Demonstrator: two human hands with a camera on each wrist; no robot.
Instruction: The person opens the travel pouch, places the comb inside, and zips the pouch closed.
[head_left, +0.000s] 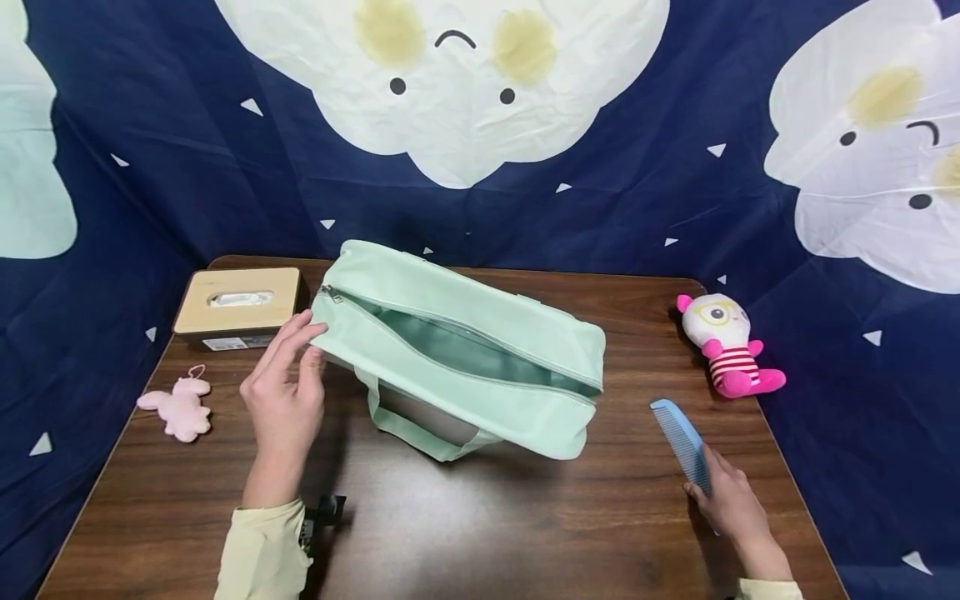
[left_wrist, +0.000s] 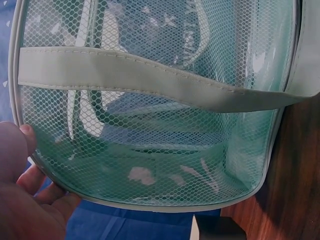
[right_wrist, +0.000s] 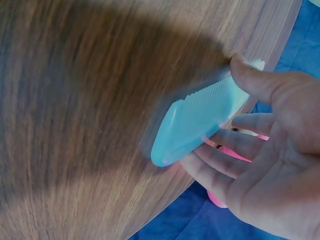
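Note:
A mint-green zip bag [head_left: 450, 350] stands mid-table, its top zipper parted and a strap handle [head_left: 427, 437] hanging on the near side. Its clear, mesh-patterned side panel [left_wrist: 165, 135] fills the left wrist view. My left hand [head_left: 285, 392] holds the bag's left end, thumb on the near side and fingers round the edge. On the right a blue comb [head_left: 678, 437] lies on the table. My right hand [head_left: 731, 500] is at the comb's near end, fingers stretched along its spine and thumb on the toothed side. Whether the thumb touches the comb, I cannot tell.
A wood-topped tissue box [head_left: 240, 308] stands at the back left, with a small pink plush toy [head_left: 182, 410] in front of it. At the right edge lies a pink-and-white plush doll [head_left: 731, 350]. Dark blue patterned cloth [head_left: 630, 217] hangs round the brown table [head_left: 480, 533].

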